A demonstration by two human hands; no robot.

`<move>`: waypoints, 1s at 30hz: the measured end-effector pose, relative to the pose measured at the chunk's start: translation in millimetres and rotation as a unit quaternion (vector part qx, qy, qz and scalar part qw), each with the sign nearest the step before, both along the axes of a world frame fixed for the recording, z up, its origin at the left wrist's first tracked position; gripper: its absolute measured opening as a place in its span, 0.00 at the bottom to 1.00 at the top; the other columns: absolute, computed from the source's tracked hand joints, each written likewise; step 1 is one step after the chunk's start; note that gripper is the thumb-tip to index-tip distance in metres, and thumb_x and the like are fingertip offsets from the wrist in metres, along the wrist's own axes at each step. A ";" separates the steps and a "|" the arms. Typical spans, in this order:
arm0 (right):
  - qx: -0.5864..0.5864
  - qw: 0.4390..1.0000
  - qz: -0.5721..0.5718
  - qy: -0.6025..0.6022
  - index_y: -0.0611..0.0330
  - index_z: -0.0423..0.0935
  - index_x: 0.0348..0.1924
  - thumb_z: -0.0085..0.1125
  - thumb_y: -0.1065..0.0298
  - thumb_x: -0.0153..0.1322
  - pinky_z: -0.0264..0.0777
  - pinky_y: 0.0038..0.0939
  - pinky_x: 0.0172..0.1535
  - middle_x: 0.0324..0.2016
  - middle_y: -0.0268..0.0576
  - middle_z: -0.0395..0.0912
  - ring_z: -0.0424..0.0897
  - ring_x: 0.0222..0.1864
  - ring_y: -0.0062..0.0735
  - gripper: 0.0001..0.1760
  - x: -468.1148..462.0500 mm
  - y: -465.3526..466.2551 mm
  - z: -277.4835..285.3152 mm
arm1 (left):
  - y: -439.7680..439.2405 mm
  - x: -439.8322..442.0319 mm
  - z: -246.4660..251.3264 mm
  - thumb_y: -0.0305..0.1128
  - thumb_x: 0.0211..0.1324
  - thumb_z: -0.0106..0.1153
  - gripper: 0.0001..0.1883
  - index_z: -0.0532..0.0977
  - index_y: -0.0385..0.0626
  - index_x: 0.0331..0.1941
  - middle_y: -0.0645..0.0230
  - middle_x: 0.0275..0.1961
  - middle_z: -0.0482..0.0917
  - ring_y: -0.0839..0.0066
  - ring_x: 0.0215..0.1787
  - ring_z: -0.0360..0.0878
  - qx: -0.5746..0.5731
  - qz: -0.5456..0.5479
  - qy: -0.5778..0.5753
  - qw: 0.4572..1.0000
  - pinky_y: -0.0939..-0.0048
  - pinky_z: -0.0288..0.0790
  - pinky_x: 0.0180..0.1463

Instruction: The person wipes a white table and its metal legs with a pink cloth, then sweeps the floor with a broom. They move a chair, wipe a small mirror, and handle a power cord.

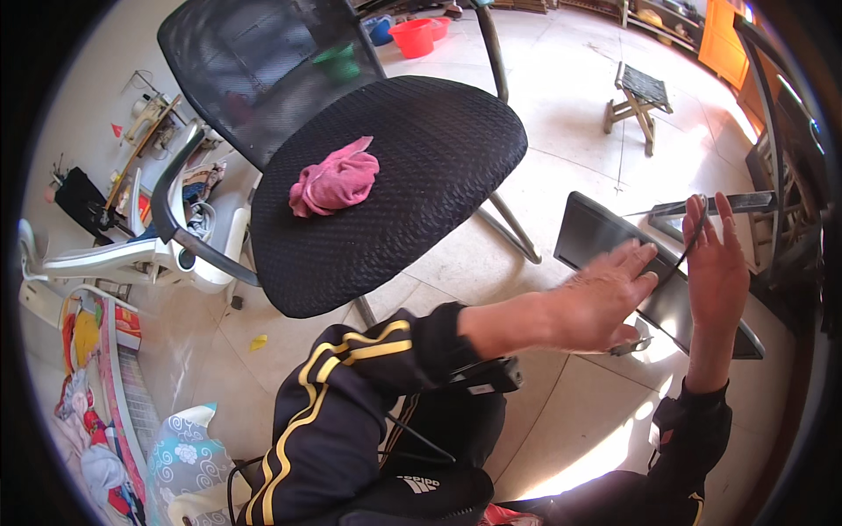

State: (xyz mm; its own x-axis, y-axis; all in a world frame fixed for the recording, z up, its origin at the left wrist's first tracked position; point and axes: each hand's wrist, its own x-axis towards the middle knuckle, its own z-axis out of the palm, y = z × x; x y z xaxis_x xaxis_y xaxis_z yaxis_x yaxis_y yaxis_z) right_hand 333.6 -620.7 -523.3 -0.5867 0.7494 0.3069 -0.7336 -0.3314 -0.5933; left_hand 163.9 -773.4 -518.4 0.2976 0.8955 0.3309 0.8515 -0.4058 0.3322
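Observation:
My right hand (717,276) is raised at the right, palm in view and fingers extended. A thin dark cable (692,242) hangs looped over those fingers and runs down towards my left hand (602,299). My left hand reaches across from the left, slightly blurred, its fingertips close to the cable. Whether they pinch it is not clear. Behind both hands a black flat-screen monitor (595,230) leans at a slant near the floor, partly covered by them. A black box-shaped adapter (503,376) shows beneath my left forearm.
A black mesh chair (427,151) stands ahead, with a crumpled pink cloth (337,177) on its seat. Farther off are a folding stool (638,98) and a red basin (413,38). A white chair (112,260) and piled clothes (99,454) occupy the left side.

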 end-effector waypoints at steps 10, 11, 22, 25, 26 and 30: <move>0.077 0.957 -0.097 -0.261 0.62 0.59 0.67 0.54 0.67 0.76 0.79 0.27 0.42 0.47 0.50 0.79 0.82 0.44 0.31 0.28 13.5 24.2 -16.8 | -112.5 -251.7 76.0 0.30 0.45 0.66 0.20 0.77 0.43 0.46 0.56 0.51 0.78 0.58 0.54 0.77 -0.173 0.438 0.183 0.863 0.63 0.71 0.58; 0.093 0.959 -0.087 -0.252 0.61 0.59 0.67 0.54 0.67 0.76 0.79 0.26 0.42 0.46 0.50 0.79 0.82 0.43 0.30 0.28 13.7 25.7 -17.9 | -117.6 -266.0 74.1 0.27 0.46 0.63 0.15 0.77 0.40 0.41 0.62 0.37 0.80 0.74 0.40 0.79 -0.175 0.462 0.041 0.869 0.71 0.71 0.48; 0.231 0.801 -0.246 -0.494 0.58 0.73 0.56 0.59 0.58 0.74 0.65 0.19 0.29 0.30 0.32 0.77 0.73 0.29 0.16 0.21 18.2 15.8 -2.9 | -53.9 -202.1 146.5 0.35 0.69 0.52 0.15 0.75 0.37 0.53 0.62 0.49 0.82 0.72 0.51 0.81 0.035 0.001 -0.556 0.830 0.69 0.74 0.57; 0.317 0.889 -0.166 -0.285 0.54 0.65 0.66 0.48 0.43 0.77 0.72 0.28 0.47 0.50 0.46 0.77 0.76 0.52 0.28 0.32 14.3 -2.3 18.5 | -2.1 -129.6 131.7 0.37 0.71 0.49 0.19 0.70 0.35 0.57 0.59 0.53 0.81 0.70 0.53 0.82 -0.046 -0.128 -0.604 0.785 0.64 0.75 0.59; 0.294 0.921 -0.125 -0.222 0.53 0.60 0.69 0.47 0.40 0.76 0.72 0.35 0.54 0.56 0.51 0.73 0.73 0.58 0.38 0.36 10.8 -11.2 24.5 | 16.4 -103.8 120.9 0.39 0.71 0.50 0.18 0.72 0.37 0.56 0.60 0.51 0.81 0.69 0.52 0.82 -0.059 -0.167 -0.603 0.778 0.65 0.76 0.58; 0.172 0.984 -0.023 -0.049 0.61 0.63 0.65 0.57 0.48 0.74 0.80 0.35 0.49 0.52 0.50 0.75 0.80 0.49 0.38 0.34 7.7 -38.1 37.2 | 73.4 -21.8 73.6 0.31 0.66 0.57 0.21 0.70 0.41 0.62 0.61 0.64 0.70 0.75 0.62 0.72 0.123 -0.180 -0.202 0.955 0.70 0.71 0.63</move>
State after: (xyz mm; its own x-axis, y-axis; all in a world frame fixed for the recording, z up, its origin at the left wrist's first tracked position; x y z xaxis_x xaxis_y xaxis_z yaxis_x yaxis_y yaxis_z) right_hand 341.3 -658.8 -486.1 -0.5939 0.6380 0.4902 -0.6768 -0.0667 -0.7331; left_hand 142.1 -699.9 -444.8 0.3741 0.6395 0.6716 0.4648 -0.7559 0.4610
